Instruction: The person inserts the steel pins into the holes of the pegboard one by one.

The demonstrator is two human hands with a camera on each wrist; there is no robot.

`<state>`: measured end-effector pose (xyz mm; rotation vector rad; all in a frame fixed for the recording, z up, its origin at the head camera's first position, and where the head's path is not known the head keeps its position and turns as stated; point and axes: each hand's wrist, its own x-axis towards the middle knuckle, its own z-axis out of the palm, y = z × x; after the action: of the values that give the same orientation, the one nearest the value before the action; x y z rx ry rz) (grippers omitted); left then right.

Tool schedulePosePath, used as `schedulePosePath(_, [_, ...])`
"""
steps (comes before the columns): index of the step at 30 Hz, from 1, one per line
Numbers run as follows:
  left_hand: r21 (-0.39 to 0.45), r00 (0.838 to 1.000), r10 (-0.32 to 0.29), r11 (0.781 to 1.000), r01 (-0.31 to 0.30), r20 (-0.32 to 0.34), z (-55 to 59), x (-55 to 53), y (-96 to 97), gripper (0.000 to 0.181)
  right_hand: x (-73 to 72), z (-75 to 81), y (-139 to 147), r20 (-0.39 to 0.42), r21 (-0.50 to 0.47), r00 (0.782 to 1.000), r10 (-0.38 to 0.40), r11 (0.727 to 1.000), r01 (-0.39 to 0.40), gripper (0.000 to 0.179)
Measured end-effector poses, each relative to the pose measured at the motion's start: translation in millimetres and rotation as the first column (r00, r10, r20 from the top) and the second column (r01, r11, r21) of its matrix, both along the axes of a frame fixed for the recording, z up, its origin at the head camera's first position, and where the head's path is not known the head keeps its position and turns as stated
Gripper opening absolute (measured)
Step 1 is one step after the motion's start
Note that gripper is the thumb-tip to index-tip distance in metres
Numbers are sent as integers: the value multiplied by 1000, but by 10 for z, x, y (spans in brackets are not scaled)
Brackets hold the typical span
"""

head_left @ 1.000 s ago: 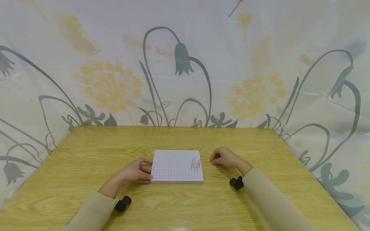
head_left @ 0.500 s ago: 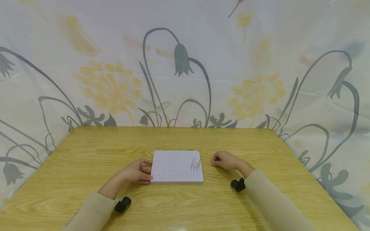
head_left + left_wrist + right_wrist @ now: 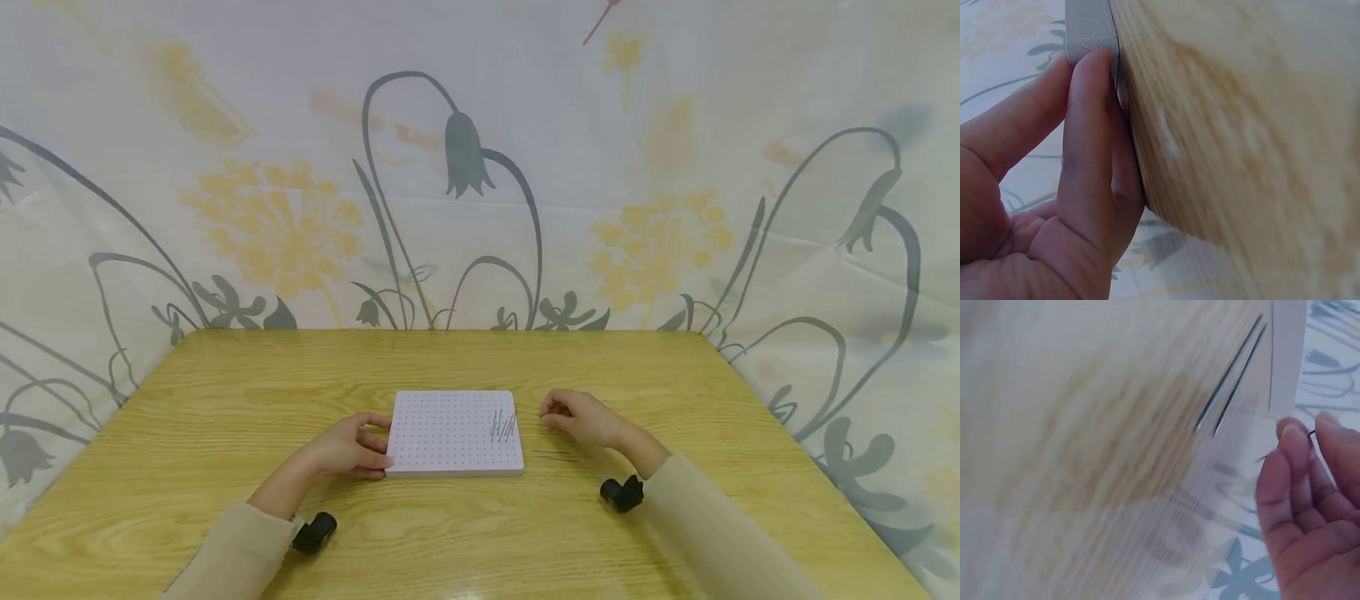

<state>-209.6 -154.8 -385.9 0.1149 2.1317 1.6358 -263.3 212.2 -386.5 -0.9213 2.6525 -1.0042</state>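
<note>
A white board with a grid of small holes (image 3: 446,433) lies flat on the wooden table. My left hand (image 3: 348,446) holds it at the left edge, thumb at the near corner and the other fingers along the side. In the left wrist view, fingertips press against the grey side of the board (image 3: 1090,28). Several thin metal pins (image 3: 502,426) stand leaning in the board's right part. Just right of the board, my right hand (image 3: 588,418) pinches a thin dark pin (image 3: 1312,432) between thumb and fingertips, most of it hidden by them.
Two loose metal pins (image 3: 1229,378) lie side by side on the table (image 3: 450,542), right of the board and nearer than my right hand. A flower-patterned cloth (image 3: 315,150) hangs behind the table. Black wrist cameras (image 3: 622,493) sit at both cuffs.
The head view has shifted slightly, so the scene sits a little further left. My right hand has turned a little near the board's right side, its wrist lower. The left hand keeps its hold.
</note>
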Motion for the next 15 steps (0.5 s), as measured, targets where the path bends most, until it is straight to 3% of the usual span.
schedulePosePath(15, [-7,1000,2,1000,-2,-5,-8,-5,-3,56,167,33,-143,93,-219,995,-31,974,51,5])
